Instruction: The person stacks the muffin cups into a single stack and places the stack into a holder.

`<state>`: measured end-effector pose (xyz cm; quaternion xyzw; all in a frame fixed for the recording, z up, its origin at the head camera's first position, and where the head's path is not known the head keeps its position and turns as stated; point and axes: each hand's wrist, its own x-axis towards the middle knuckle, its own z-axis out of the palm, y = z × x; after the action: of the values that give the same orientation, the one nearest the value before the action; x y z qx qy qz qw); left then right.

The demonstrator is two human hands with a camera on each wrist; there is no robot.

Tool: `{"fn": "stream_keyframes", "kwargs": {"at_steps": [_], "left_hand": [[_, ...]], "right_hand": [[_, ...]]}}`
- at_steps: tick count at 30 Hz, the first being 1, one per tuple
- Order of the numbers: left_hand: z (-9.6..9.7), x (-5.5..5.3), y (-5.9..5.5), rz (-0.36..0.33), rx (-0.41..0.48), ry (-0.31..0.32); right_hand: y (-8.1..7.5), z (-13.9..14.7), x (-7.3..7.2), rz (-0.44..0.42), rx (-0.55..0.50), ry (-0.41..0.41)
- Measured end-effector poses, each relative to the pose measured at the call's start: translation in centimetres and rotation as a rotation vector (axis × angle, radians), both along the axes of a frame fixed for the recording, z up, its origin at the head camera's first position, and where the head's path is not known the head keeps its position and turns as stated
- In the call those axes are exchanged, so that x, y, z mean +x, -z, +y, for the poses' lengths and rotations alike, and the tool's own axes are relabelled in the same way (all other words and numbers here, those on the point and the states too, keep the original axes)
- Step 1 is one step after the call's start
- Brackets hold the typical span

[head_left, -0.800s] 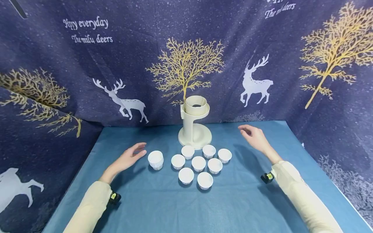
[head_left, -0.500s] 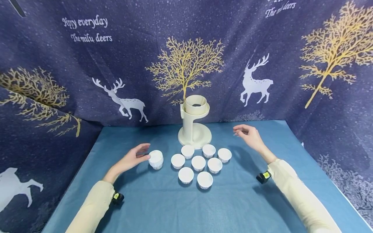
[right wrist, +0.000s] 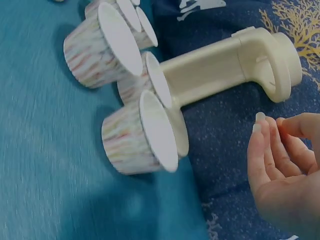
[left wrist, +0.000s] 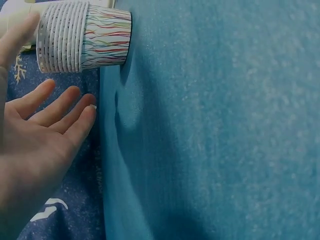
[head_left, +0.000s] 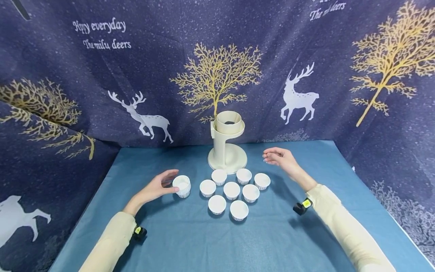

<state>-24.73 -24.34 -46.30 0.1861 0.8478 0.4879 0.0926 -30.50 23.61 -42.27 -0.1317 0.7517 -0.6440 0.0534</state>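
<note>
A nested stack of small white paper cups (head_left: 181, 185) with coloured wavy streaks (left wrist: 106, 39) stands at the left of the table. My left hand (head_left: 157, 187) is beside this stack, its thumb at the near side and its fingers spread apart. In the left wrist view, the fingers (left wrist: 62, 110) are away from the cups, while the thumb overlaps the rims; whether it touches cannot be told. My right hand (head_left: 282, 160) hovers at the right, holding nothing, its fingers loosely bent. Single paper cups (head_left: 250, 193) stand nearest to it.
Behind the cups stands a cream holder (head_left: 221, 151) with a round base and a ring (head_left: 229, 122) on top. Several single cups (head_left: 216, 205) sit grouped in front of it on the blue tablecloth (head_left: 190, 241). A dark printed curtain (head_left: 153, 75) hangs behind.
My left hand has moved right, up to the cup stack, with the thumb coming over its near side. My right hand has moved left, towards the holder. The cups have stayed put.
</note>
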Motion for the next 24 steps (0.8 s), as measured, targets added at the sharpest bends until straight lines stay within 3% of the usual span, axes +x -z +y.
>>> {"fn": "stream_keyframes", "kwargs": {"at_steps": [8,17,24], "left_hand": [[0.1,-0.1,0.2,-0.026,0.006,0.015],[0.3,-0.3,0.3,0.031,0.042,0.088],[0.6,-0.4,0.5,0.024,0.032,0.090]], "right_hand": [[-0.3,-1.5,0.2,-0.031,0.019,-0.075],[-1.6,-3.4,1.0,-0.059,0.062,-0.112],[-1.1,-4.1,0.5,-0.080,0.071,-0.135]]}}
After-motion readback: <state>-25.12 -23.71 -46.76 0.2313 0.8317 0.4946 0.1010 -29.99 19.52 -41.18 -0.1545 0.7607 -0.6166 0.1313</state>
